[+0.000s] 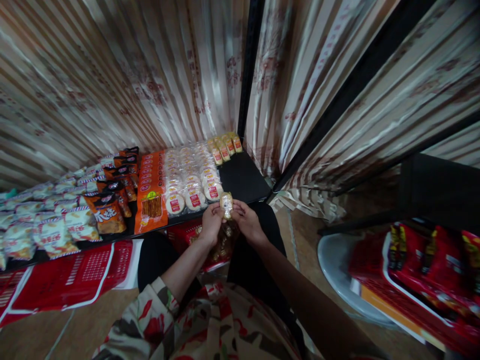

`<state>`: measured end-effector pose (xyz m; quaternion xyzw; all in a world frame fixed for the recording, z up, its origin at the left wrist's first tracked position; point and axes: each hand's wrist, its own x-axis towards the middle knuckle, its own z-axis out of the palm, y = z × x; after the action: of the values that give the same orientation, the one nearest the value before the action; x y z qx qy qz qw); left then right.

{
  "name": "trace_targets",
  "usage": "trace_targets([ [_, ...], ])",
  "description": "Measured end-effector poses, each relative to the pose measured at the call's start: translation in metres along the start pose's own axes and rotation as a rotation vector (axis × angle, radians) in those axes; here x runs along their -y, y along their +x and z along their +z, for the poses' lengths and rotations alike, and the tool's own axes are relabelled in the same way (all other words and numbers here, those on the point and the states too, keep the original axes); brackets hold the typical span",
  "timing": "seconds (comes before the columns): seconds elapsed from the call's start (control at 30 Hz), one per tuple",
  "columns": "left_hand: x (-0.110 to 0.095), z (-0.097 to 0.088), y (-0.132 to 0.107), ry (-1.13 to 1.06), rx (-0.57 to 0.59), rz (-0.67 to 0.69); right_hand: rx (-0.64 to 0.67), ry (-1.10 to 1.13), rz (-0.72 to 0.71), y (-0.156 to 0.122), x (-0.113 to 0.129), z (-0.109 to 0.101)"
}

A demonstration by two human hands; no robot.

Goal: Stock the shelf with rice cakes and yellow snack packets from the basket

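Between the fingertips of my left hand and my right hand is a small snack in a shiny yellowish wrapper. Both hands pinch it, one from each side, in front of the black shelf. Below my hands, between my knees, a red bag shows more gold-wrapped pieces inside. At the shelf's back corner stand rows of similar yellow-wrapped snacks. Left of the bare shelf part lie rows of round white crackers in clear packs.
An orange snack packet and several orange-black bags and white bags line the shelf leftward. Red shopping baskets lie below. At right, a red basket holds red packets beside a grey basin. Black posts and curtains stand behind.
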<state>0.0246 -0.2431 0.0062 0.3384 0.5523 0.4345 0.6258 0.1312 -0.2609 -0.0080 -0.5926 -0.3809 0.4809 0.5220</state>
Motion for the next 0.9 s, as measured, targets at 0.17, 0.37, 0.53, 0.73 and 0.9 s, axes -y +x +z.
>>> trace_targets([
  [0.17, -0.014, 0.004, 0.001, 0.021, 0.022, -0.019, 0.007, 0.019, -0.002, 0.008, 0.002, -0.003],
  [0.37, -0.018, 0.009, 0.004, 0.06, 0.025, -0.005, -0.01, -0.001, -0.025, 0.012, 0.006, -0.005],
  [0.53, -0.018, 0.016, 0.006, 0.074, 0.017, 0.004, -0.024, 0.001, -0.039, 0.016, 0.006, -0.007],
  [0.73, -0.021, 0.029, 0.004, 0.118, -0.012, 0.051, -0.149, -0.05, -0.087, 0.024, -0.003, -0.008],
  [0.9, -0.018, 0.039, 0.009, 0.181, -0.061, 0.141, -0.206, -0.077, -0.133, 0.029, -0.005, -0.008],
])
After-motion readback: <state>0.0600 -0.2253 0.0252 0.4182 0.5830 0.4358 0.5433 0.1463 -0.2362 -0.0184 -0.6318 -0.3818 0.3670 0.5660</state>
